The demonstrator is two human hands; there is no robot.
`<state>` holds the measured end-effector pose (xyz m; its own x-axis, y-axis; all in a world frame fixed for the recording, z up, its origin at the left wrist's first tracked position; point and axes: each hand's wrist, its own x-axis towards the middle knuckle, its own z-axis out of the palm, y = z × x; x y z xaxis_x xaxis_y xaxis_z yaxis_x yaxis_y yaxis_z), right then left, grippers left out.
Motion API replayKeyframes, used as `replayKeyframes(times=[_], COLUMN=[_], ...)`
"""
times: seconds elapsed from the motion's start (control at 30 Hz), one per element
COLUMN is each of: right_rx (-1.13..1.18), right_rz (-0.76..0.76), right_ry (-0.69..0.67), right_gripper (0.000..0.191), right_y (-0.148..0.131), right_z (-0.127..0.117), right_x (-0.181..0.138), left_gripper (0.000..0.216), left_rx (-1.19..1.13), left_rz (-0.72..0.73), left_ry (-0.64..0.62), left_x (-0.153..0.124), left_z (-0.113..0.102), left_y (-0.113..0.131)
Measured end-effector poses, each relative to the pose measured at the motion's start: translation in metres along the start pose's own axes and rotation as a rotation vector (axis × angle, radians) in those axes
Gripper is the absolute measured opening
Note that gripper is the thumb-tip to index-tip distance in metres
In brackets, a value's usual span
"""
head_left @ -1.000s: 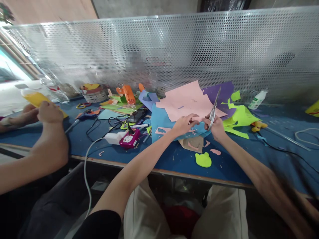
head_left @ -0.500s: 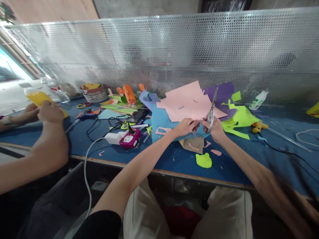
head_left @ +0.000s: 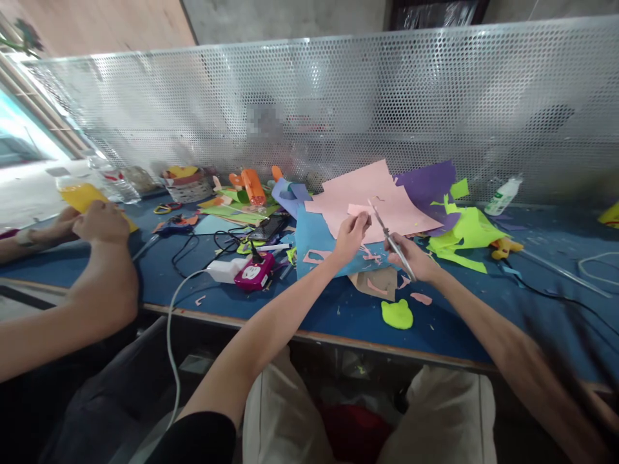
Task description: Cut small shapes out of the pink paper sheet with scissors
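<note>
At far left, a co-worker's hand (head_left: 102, 222) rests near the blue tabletop (head_left: 159, 277). Further right, the person's left hand (head_left: 352, 236) pinches a small pale-pink paper piece (head_left: 356, 209) in front of a large pale-pink paper sheet (head_left: 333, 193). A moment ago the two hands nearly met; now they stand apart, the piece is lifted, and the slim silver metal scissors (head_left: 397, 249) tilt leftward toward it, suggesting the piece is being repositioned between cuts. The right hand (head_left: 418, 259) grips the scissors; whether the blades are parted, I cannot tell.
</note>
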<state>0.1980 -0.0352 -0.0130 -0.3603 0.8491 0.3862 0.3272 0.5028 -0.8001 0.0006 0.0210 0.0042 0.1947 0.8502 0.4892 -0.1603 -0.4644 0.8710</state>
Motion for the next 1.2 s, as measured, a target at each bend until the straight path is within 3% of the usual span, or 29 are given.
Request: replayKeyframes(times=[0.13, 0.5, 0.77, 1.03, 1.2], right_rx=[-0.04, 0.051, 0.03, 0.11, -0.001], right_rz=[0.007, 0.047, 0.086, 0.056, 0.07], right_ry=[-0.06, -0.043, 0.023, -0.15, -0.02], right_gripper=[0.039, 0.057, 0.055, 0.052, 0.044], right_y=[-0.009, -0.01, -0.011, -0.003, -0.008], right_z=[0.006, 0.008, 0.007, -0.011, -0.007], right_x=[-0.002, -0.005, -0.004, -0.011, -0.007], left_gripper=[0.063, 0.059, 0.056, 0.051, 0.048], left_rx=[0.002, 0.084, 0.041, 0.216, 0.208], left_rz=[0.028, 0.035, 0.033, 0.016, 0.024], left_ry=[-0.06, -0.18, -0.177, -0.301, -0.296], left_x=[-0.004, -0.011, -0.009, -0.01, -0.006], left_z=[0.001, 0.005, 0.002, -0.006, -0.009], left_y=[0.007, 0.009, 0.017, 0.016, 0.02])
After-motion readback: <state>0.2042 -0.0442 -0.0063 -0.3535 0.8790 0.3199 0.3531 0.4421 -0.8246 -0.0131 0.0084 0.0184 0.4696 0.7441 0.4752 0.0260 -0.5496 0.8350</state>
